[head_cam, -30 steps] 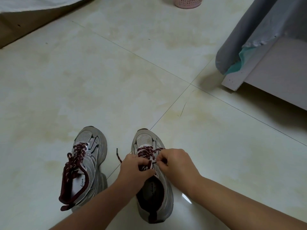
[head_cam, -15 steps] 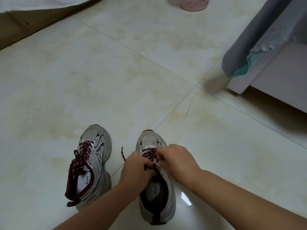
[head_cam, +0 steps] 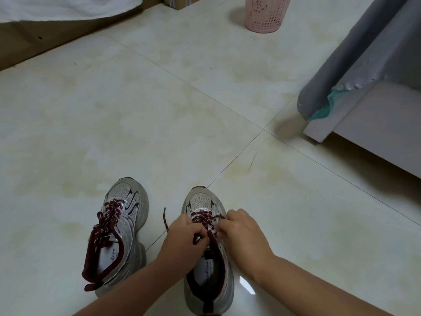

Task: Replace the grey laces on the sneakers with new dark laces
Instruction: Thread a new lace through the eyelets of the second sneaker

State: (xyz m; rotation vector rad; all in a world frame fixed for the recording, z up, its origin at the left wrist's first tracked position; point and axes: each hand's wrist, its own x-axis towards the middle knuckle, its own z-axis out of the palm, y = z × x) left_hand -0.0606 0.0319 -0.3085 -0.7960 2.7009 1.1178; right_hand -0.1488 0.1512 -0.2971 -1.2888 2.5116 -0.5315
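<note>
1. Right sneaker [head_cam: 208, 279]: grey, on the tiled floor [head_cam: 159, 115], toe pointing away; dark maroon lace [head_cam: 205, 217] (white-flecked) criss-crossed over the lower eyelets; one loose lace end [head_cam: 165, 221] sticking out to its left.
2. Left hand [head_cam: 182, 236]: fingers curled, pinching the lace at the tongue.
3. Right hand [head_cam: 242, 233]: fingers curled, pinching the lace at the shoe's right eyelets; just beside the left hand.
4. Left sneaker [head_cam: 118, 236]: just beside the first, untouched; already threaded with a maroon lace [head_cam: 109, 213].
5. Further off: pink perforated bin [head_cam: 265, 13]; grey fabric [head_cam: 355, 62] draped over a white furniture edge [head_cam: 323, 130].
</note>
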